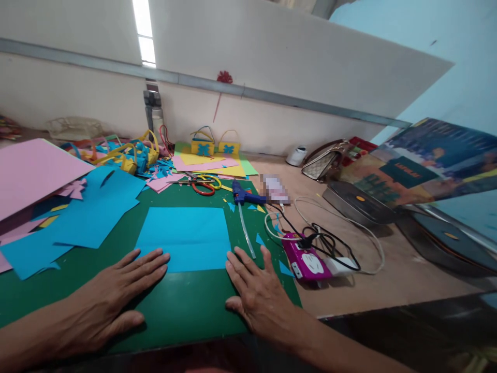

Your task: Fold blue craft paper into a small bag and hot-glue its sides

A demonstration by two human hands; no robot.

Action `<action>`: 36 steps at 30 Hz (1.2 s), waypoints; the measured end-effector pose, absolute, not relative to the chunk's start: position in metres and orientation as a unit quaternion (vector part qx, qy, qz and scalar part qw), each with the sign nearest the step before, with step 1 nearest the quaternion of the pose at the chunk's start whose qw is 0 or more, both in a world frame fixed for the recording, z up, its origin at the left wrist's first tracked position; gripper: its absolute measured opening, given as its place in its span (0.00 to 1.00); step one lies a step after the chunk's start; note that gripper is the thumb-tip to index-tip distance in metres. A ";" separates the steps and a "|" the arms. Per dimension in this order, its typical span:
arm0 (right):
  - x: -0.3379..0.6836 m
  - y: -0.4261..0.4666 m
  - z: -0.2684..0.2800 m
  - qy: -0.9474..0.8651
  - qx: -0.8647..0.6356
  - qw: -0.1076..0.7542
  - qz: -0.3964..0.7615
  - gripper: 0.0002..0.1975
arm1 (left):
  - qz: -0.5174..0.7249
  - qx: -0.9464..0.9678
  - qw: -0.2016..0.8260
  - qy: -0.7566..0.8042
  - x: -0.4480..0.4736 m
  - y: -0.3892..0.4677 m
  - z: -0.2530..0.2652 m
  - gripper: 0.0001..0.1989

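Head view | blue sheet (pixel 186 233) laid over green mat (pixel 186 316) | sheet's near-left corner touched by left hand (pixel 112 290), fingers outstretched, thumb apart | sheet's right edge met by right hand (pixel 260 290), fingers spread | glue gun (pixel 243 195) set beyond sheet's far-right corner

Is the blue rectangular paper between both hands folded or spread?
Spread: the blue rectangular paper lies flat, a faint crease across it.

The table (pixel 373 295) is carrying a mat (pixel 190 311) along its near edge. The mat is supporting a creased blue sheet (pixel 186 233), with scissors (pixel 200 182) lying beyond it. To the right of the mat, a power strip (pixel 305 261), cables (pixel 323 238), a bag (pixel 323 165) and two cases (pixel 351 204) are resting directly on the table.
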State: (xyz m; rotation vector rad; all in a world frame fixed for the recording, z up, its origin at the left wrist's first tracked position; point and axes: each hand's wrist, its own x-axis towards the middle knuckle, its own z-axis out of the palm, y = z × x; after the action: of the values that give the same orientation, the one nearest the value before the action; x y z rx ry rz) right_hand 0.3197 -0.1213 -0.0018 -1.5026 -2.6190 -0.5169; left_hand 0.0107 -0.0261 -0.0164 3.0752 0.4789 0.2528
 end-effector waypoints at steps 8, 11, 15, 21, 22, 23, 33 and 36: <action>0.325 -0.120 -0.005 -0.844 -0.480 0.025 -0.236 0.18 | 0.133 0.966 -0.028 0.220 -0.014 -0.025 -0.025 0.34; 0.323 -0.110 0.000 -0.853 -0.450 -0.026 -0.262 0.11 | 0.146 0.964 -0.045 0.217 -0.015 -0.023 -0.025 0.29; 0.313 -0.097 0.012 -0.851 -0.428 -0.110 -0.283 0.08 | 0.181 0.959 -0.078 0.203 -0.009 -0.021 -0.025 0.19; 0.304 -0.091 0.015 -0.852 -0.388 -0.131 -0.326 0.08 | 0.206 0.959 -0.097 0.169 -0.005 -0.014 -0.026 0.16; 0.304 -0.091 0.015 -0.852 -0.389 -0.130 -0.325 0.07 | 0.210 0.959 -0.098 0.165 -0.005 -0.013 -0.028 0.16; 0.304 -0.091 0.016 -0.852 -0.392 -0.128 -0.324 0.07 | 0.217 0.957 -0.100 0.163 -0.005 -0.012 -0.029 0.15; 0.277 -0.103 0.023 -0.842 -0.454 -0.071 -0.283 0.06 | 0.239 0.945 -0.183 0.129 0.044 -0.025 -0.006 0.13; 0.266 -0.106 0.023 -0.850 -0.462 -0.061 -0.244 0.05 | 0.199 0.950 -0.182 0.155 0.066 -0.031 -0.005 0.16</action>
State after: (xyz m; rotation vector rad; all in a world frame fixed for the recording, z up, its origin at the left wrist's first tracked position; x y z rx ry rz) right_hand 0.2655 -0.1056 0.0230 -1.5112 -2.7806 -0.7966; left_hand 0.0656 -0.0312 -0.0052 3.3888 0.5538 0.7113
